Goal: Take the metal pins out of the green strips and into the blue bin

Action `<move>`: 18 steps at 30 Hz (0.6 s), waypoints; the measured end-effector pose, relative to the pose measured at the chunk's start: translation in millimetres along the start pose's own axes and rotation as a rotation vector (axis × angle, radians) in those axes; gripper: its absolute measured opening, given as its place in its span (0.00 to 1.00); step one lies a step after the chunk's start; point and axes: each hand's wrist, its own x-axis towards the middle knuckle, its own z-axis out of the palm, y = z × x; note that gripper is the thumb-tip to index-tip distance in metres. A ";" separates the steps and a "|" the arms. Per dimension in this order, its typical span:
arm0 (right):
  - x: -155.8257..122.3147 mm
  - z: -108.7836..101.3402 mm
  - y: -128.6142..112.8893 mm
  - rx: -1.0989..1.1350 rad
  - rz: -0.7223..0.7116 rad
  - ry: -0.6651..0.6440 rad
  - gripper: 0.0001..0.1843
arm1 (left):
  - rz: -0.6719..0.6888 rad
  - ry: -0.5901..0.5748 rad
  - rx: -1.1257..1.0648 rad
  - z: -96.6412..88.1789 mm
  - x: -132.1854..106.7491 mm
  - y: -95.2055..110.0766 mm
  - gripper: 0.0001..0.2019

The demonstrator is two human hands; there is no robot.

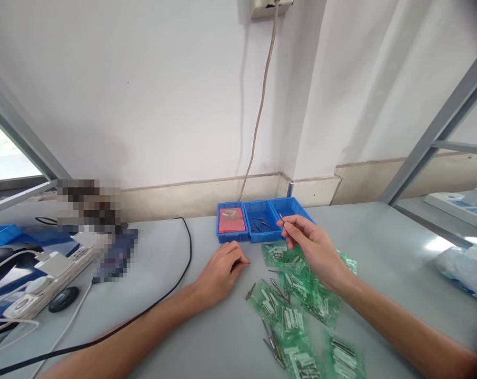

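Observation:
My right hand (307, 242) pinches a thin metal pin (281, 217) and holds it over the rightmost blue bin (297, 208). My left hand (222, 269) rests on the grey table, fingers curled around something small and dark that I cannot make out. Three blue bins stand side by side at the wall: the left bin (231, 237) holds a red sheet, the middle bin (264, 236) several pins. Green plastic bags (297, 310) lie spread under and in front of my right forearm, with loose pins (250, 291) among them.
A black cable (185, 263) curves across the table to the left. A white power strip (45, 279) with plugs and a dark round object (63, 298) lie at the far left. A beige cord (262, 100) hangs down the wall. A metal frame post (436, 131) rises at right.

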 end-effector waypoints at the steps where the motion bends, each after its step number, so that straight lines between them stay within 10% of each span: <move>1: -0.1 0.1 -0.5 -0.001 0.001 0.000 0.18 | -0.005 0.005 -0.006 0.0 0.0 -0.4 0.09; 18: 0.8 0.1 0.2 0.000 0.009 0.011 0.18 | -0.081 0.050 -0.048 0.7 0.1 -3.1 0.13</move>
